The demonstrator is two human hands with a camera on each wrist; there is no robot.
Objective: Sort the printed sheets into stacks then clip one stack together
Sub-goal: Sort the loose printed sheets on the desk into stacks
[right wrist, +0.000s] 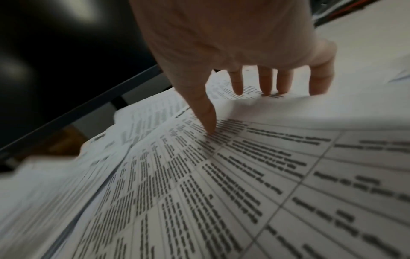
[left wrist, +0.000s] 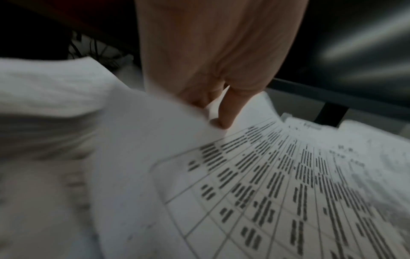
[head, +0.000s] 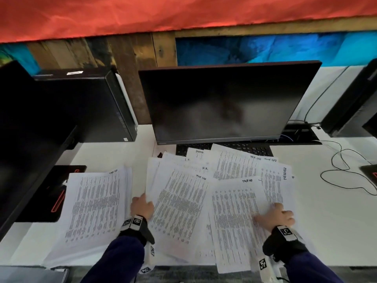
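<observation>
Printed table sheets lie fanned across the white desk (head: 326, 211) in front of the monitor. A squared stack (head: 95, 205) headed "Task list" sits at the left. My left hand (head: 144, 198) pinches the left edge of a middle sheet (head: 179, 203); in the left wrist view the thumb and a finger (left wrist: 230, 112) curl that sheet's (left wrist: 266, 184) edge upward. My right hand (head: 271, 211) rests on the right-hand sheet (head: 234, 221); its straight fingertips (right wrist: 266, 87) touch the paper (right wrist: 244, 184). A small black clip-like object (head: 160, 154) lies behind the sheets.
A dark monitor (head: 224, 103) stands behind the papers, with a keyboard (head: 255, 149) partly under them. A black computer case (head: 91, 107) and a black pad (head: 51, 197) are at the left. A loose cable (head: 346, 170) loops at the right. Some sheets overhang the desk's front edge.
</observation>
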